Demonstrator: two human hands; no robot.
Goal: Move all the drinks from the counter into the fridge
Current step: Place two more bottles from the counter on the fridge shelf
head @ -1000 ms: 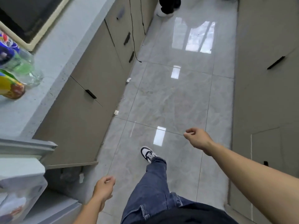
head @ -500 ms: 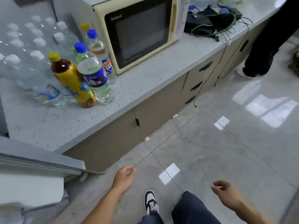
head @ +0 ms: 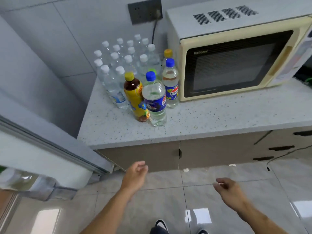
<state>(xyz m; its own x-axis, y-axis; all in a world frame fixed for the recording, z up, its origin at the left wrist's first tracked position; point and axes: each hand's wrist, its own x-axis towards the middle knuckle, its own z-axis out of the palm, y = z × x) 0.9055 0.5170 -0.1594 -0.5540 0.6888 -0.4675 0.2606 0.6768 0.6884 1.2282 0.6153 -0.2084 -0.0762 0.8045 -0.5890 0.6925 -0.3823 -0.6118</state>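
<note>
Both our hands empty, low in front of the cabinet doors (head: 219,154), over the floor tiles (head: 168,200). Left hand (head: 135,176) has fingers loosely curled, gripping nothing. Right hand (head: 228,188) same, loose fingers, blurred, nothing held. Neither touches the counter (head: 219,115).

Drinks sit on the counter, left of the microwave (head: 236,61): yellow-label tea bottle (head: 135,97) with yellow cap, touching the front blue-cap Pepsi bottle (head: 156,102) on its right; both nearest the counter edge. Second blue-cap Pepsi bottle (head: 170,83) just behind, beside the microwave. Another yellow cap (head: 168,52) shows behind that one, bottle mostly hidden. Pack of white-cap water bottles (head: 121,65) stands behind them by the wall, below the wall socket (head: 145,11).

Fridge door (head: 42,149) open at left edge, shelf contents blurred, can't tell what they are
</note>
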